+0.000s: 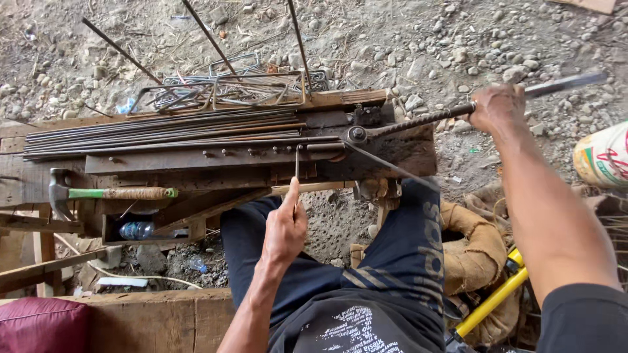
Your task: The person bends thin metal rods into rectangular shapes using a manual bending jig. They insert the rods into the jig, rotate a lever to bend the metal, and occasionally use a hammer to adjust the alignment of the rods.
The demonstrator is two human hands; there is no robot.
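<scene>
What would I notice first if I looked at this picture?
Probably the right hand gripping a long metal lever at the right end of the wooden bench. Next, the left hand pinching a thin bent rod at the bench's front, and the hammer lying to the left.

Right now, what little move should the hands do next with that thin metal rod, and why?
Probably swing the lever bar a bit further round. The right hand grips the lever, whose head sits at the pivot on the wooden bench. The left hand pinches the thin rod, which looks only partly bent there.
</scene>
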